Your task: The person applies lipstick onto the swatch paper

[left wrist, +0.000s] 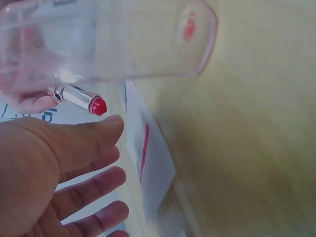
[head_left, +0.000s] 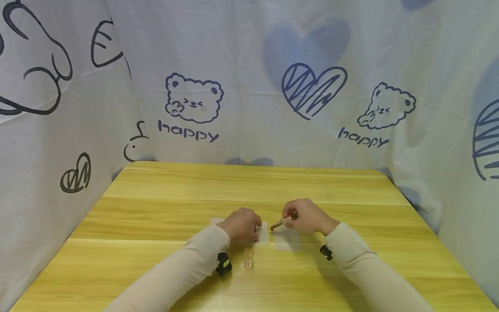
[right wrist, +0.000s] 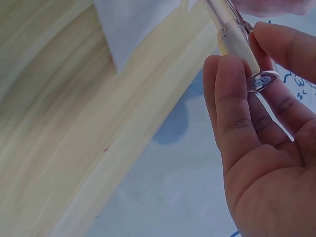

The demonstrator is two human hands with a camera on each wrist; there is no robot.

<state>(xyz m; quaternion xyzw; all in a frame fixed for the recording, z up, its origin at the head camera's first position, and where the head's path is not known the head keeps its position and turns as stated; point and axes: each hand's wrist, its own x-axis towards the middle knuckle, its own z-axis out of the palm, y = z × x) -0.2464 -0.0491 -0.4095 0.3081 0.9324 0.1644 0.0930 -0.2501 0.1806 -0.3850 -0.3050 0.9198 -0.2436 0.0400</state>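
My right hand [head_left: 306,216] pinches a lipstick [head_left: 281,222] by its metallic case, the red tip pointing left and down over the papers. In the right wrist view, thumb and fingers close round the lipstick's base [right wrist: 261,80]. My left hand [head_left: 241,225] hovers over a white paper [head_left: 264,234] with its fingers loosely extended, holding nothing. A red stroke [left wrist: 144,150] marks that paper in the left wrist view. A clear cap [head_left: 248,258] with a red smudge inside stands on the table close to my left wrist.
A second white paper [head_left: 287,241] lies beneath my right hand, beside the first. Another paper corner [head_left: 216,221] shows left of my left hand. The wooden table [head_left: 175,186] is enclosed by white curtains [head_left: 249,52] with drawn bears and hearts.
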